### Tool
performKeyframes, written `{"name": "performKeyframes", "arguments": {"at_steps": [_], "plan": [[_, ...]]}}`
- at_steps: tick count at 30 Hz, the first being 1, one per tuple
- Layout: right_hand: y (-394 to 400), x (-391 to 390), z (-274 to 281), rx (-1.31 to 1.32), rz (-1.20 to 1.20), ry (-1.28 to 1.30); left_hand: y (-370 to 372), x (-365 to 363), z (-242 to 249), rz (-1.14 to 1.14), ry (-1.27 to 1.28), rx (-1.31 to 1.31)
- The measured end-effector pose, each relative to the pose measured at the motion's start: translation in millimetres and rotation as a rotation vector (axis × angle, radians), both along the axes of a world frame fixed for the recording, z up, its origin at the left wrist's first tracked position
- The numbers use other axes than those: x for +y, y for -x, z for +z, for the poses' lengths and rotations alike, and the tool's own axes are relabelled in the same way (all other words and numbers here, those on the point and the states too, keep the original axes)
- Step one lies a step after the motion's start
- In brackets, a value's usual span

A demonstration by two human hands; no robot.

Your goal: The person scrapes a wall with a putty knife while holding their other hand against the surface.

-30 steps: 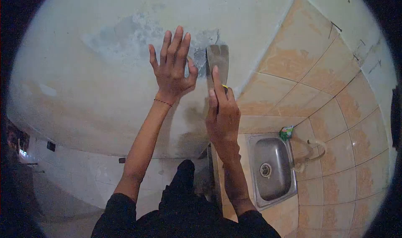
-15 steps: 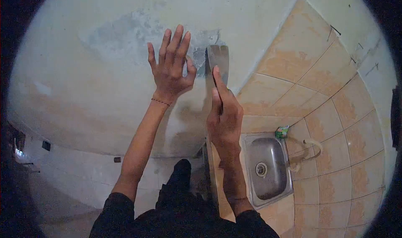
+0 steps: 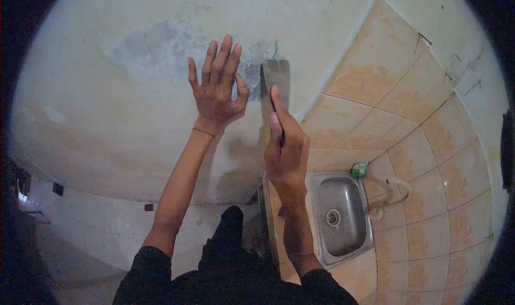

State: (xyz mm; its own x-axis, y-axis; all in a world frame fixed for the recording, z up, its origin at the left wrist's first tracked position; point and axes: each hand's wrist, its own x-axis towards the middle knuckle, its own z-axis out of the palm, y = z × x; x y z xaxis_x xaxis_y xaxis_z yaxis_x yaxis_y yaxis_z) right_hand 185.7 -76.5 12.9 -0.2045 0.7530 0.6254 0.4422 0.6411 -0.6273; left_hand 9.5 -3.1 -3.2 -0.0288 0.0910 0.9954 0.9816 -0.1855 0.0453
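The right hand (image 3: 288, 149) is gripping a flat scraper (image 3: 277, 71), with its pointing finger lying along the blade and its thumb pressing in from the other side. The palm is hiding most of the handle. The blade is pointing up and its wide end is sitting at the wall (image 3: 107, 122), right beside a rough grey spot. I'm not able to tell how hard it is pushing

The left hand (image 3: 215, 98) is spreading its long fingers over the wall, and its thumb is bending in near the pointing finger. I'm not able to tell if it is pinching something small or just leaning there. A thin string band (image 3: 205, 131) is going around that wrist

A big grey patch (image 3: 155, 44) is showing on the left, where the pale top coat is missing, and more grey is peeking out between the hands. So a good bit is looking bare, I think. Pale coat is covering the wall around the patch and over toward the tiles (image 3: 365, 77). A jagged crack (image 3: 276, 50) is running just above the blade, and that part is looking unfinished. Lower down, a green packet (image 3: 359, 169) is resting by a metal sink (image 3: 346, 197)
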Motion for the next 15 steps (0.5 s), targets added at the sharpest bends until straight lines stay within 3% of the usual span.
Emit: {"name": "performKeyframes", "arguments": {"at_steps": [4, 10, 15], "plan": [[4.9, 7.8, -7.0, -0.002, -0.027, -0.113, 3.2, -0.1, -0.4, 0.032, 0.016, 0.025], [3.8, -2.5, 4.7, 0.002, 0.001, 0.005, 3.7, -1.1, -1.2, 0.046, 0.039, 0.041], [1.6, 4.1, 1.5, -0.009, -0.033, -0.07, 2.1, -2.5, -0.7, 0.035, 0.046, 0.033]]}}
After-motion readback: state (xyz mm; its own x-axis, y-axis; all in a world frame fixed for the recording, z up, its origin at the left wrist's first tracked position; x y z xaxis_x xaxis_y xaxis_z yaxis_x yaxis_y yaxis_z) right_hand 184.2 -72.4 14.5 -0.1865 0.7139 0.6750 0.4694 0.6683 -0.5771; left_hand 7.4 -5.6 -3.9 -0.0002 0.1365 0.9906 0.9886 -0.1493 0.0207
